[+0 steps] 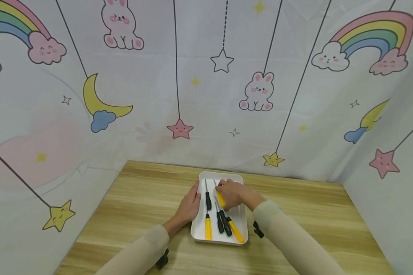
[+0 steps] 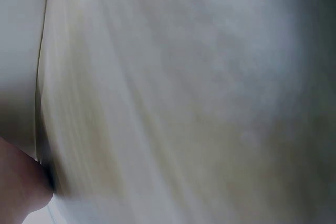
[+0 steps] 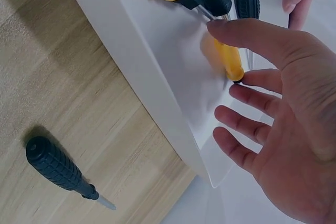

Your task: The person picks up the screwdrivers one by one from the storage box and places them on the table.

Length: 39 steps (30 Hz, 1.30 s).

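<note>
A white tray [image 1: 194, 237] holds several screwdrivers with black or yellow handles. My left hand [image 1: 190, 204] grips the tray's left rim, the thumb at its inner side. Over the tray's right half, my right hand [image 1: 232, 193] pinches a yellow-handled screwdriver [image 3: 229, 60] between thumb and index finger; the other fingers are spread apart. Left of it lies a black-handled screwdriver [image 1: 208, 201], with a yellow-handled one [image 1: 208, 229] below. Nearer the front, two black-handled screwdrivers lie beside another yellow-handled screwdriver [image 1: 235, 230]. The left wrist view shows the tray's side and part of a finger.
A loose black-handled screwdriver [image 3: 60, 166] lies on the wooden table [image 1: 296, 214] outside the tray, visible only in the right wrist view. White printed curtains [image 1: 206, 95] stand behind the table and along both sides.
</note>
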Each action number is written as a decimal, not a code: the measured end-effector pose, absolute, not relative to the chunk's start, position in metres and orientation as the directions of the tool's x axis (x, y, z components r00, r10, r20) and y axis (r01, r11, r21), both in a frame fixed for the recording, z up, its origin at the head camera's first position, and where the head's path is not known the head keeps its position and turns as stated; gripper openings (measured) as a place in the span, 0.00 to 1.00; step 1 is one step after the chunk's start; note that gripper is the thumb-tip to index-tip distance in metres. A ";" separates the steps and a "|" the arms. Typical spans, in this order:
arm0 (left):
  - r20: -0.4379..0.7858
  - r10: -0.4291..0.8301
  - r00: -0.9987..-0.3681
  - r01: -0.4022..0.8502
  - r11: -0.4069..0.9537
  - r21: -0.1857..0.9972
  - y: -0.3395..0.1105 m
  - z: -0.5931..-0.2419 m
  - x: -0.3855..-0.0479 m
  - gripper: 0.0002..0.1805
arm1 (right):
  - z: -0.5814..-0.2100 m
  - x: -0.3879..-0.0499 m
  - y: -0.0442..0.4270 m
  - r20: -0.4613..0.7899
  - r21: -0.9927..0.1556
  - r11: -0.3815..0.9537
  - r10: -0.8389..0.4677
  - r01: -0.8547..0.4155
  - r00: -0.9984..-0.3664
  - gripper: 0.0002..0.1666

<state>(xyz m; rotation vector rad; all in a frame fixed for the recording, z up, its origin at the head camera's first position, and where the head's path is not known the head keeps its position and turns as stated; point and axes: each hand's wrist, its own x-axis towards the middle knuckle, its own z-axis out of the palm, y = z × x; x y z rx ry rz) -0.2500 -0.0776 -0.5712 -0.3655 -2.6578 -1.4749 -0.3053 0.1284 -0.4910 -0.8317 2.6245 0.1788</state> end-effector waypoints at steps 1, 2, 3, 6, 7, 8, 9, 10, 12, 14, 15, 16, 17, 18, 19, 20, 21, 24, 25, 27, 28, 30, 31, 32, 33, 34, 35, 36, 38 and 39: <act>0.181 0.169 -0.969 0.243 0.509 0.826 -0.078 -0.571 -0.250 0.31 | -0.491 -0.305 0.129 -0.391 -0.006 0.821 -0.527 -0.571 -0.754 0.51; 0.179 0.169 -0.969 0.242 0.511 0.825 -0.077 -0.572 -0.250 0.31 | -0.491 -0.305 0.129 -0.390 -0.021 0.826 -0.526 -0.563 -0.756 0.51; 0.177 0.169 -0.970 0.239 0.512 0.825 -0.077 -0.572 -0.250 0.31 | -0.491 -0.305 0.129 -0.390 -0.031 0.828 -0.525 -0.559 -0.756 0.51; 0.173 0.166 -0.971 0.235 0.514 0.825 -0.077 -0.573 -0.250 0.31 | -0.491 -0.305 0.130 -0.391 -0.046 0.829 -0.529 -0.558 -0.753 0.50; 0.174 0.166 -0.971 0.236 0.511 0.826 -0.076 -0.573 -0.249 0.31 | -0.491 -0.305 0.130 -0.390 -0.049 0.828 -0.531 -0.559 -0.752 0.50; 0.174 0.165 -0.971 0.235 0.511 0.827 -0.076 -0.573 -0.249 0.31 | -0.491 -0.305 0.130 -0.388 -0.053 0.827 -0.534 -0.560 -0.751 0.50; 0.179 0.165 -0.970 0.239 0.509 0.827 -0.076 -0.573 -0.249 0.31 | -0.491 -0.306 0.130 -0.389 -0.052 0.825 -0.536 -0.563 -0.749 0.50; 0.179 0.165 -0.970 0.239 0.507 0.828 -0.076 -0.572 -0.249 0.31 | -0.491 -0.306 0.130 -0.389 -0.051 0.823 -0.538 -0.565 -0.748 0.50; 0.177 0.168 -0.970 0.239 0.506 0.829 -0.075 -0.572 -0.249 0.31 | -0.491 -0.306 0.130 -0.388 -0.057 0.824 -0.539 -0.564 -0.748 0.50; 0.174 0.168 -0.970 0.237 0.507 0.829 -0.075 -0.572 -0.249 0.31 | -0.490 -0.307 0.130 -0.391 -0.063 0.826 -0.536 -0.560 -0.748 0.50; 0.176 0.169 -0.970 0.239 0.507 0.828 -0.074 -0.572 -0.249 0.31 | -0.490 -0.307 0.130 -0.393 -0.065 0.829 -0.534 -0.556 -0.749 0.50; 0.172 0.169 -0.971 0.235 0.507 0.829 -0.074 -0.572 -0.249 0.31 | -0.490 -0.308 0.130 -0.394 -0.066 0.831 -0.531 -0.553 -0.751 0.51; 0.173 0.168 -0.970 0.236 0.509 0.828 -0.074 -0.572 -0.249 0.31 | -0.490 -0.308 0.130 -0.395 -0.067 0.833 -0.528 -0.549 -0.752 0.51; 0.176 0.168 -0.970 0.239 0.510 0.827 -0.074 -0.572 -0.249 0.31 | -0.490 -0.308 0.130 -0.398 -0.063 0.834 -0.525 -0.548 -0.752 0.52; 0.180 0.169 -0.969 0.242 0.510 0.826 -0.074 -0.572 -0.249 0.31 | -0.489 -0.308 0.129 -0.400 -0.059 0.835 -0.521 -0.546 -0.754 0.52; 0.183 0.169 -0.969 0.245 0.510 0.825 -0.074 -0.572 -0.249 0.31 | -0.489 -0.308 0.128 -0.402 -0.051 0.837 -0.517 -0.545 -0.756 0.52; 0.184 0.170 -0.968 0.246 0.510 0.824 -0.074 -0.572 -0.249 0.31 | -0.489 -0.308 0.127 -0.403 -0.039 0.836 -0.515 -0.548 -0.756 0.52; 0.186 0.168 -0.968 0.247 0.512 0.823 -0.075 -0.572 -0.249 0.31 | -0.491 -0.308 0.124 -0.408 0.009 0.825 -0.513 -0.565 -0.755 0.52; 0.184 0.167 -0.969 0.245 0.514 0.822 -0.075 -0.572 -0.249 0.31 | -0.491 -0.308 0.122 -0.405 0.023 0.821 -0.515 -0.571 -0.756 0.52; 0.183 0.165 -0.969 0.243 0.518 0.820 -0.075 -0.572 -0.249 0.31 | -0.492 -0.308 0.120 -0.403 0.055 0.811 -0.516 -0.583 -0.756 0.52; 0.181 0.164 -0.970 0.241 0.520 0.819 -0.076 -0.572 -0.249 0.31 | -0.492 -0.308 0.118 -0.402 0.066 0.808 -0.515 -0.585 -0.757 0.52; 0.178 0.165 -0.970 0.239 0.522 0.819 -0.076 -0.572 -0.249 0.31 | -0.492 -0.308 0.117 -0.401 0.079 0.808 -0.510 -0.583 -0.761 0.52; 0.181 0.165 -0.969 0.242 0.522 0.818 -0.076 -0.572 -0.249 0.31 | -0.492 -0.308 0.116 -0.400 0.081 0.809 -0.508 -0.582 -0.762 0.52; 0.179 0.166 -0.970 0.241 0.523 0.818 -0.076 -0.571 -0.249 0.31 | -0.492 -0.308 0.115 -0.404 0.085 0.810 -0.505 -0.581 -0.763 0.52; 0.176 0.166 -0.970 0.238 0.523 0.818 -0.076 -0.571 -0.249 0.31 | -0.492 -0.308 0.115 -0.405 0.083 0.812 -0.502 -0.578 -0.764 0.52; 0.176 0.165 -0.971 0.237 0.523 0.819 -0.076 -0.571 -0.249 0.31 | -0.492 -0.309 0.115 -0.405 0.082 0.813 -0.502 -0.576 -0.765 0.52; 0.178 0.164 -0.970 0.238 0.522 0.819 -0.077 -0.571 -0.249 0.31 | -0.492 -0.309 0.114 -0.405 0.081 0.814 -0.501 -0.576 -0.765 0.52; 0.178 0.163 -0.971 0.238 0.523 0.819 -0.077 -0.571 -0.249 0.31 | -0.493 -0.310 0.114 -0.404 0.081 0.813 -0.502 -0.576 -0.765 0.52; 0.176 0.160 -0.971 0.235 0.524 0.819 -0.077 -0.572 -0.250 0.31 | -0.494 -0.311 0.114 -0.402 0.076 0.815 -0.502 -0.574 -0.766 0.53; 0.176 0.158 -0.972 0.233 0.524 0.819 -0.077 -0.572 -0.250 0.31 | -0.495 -0.312 0.114 -0.400 0.073 0.816 -0.503 -0.573 -0.766 0.53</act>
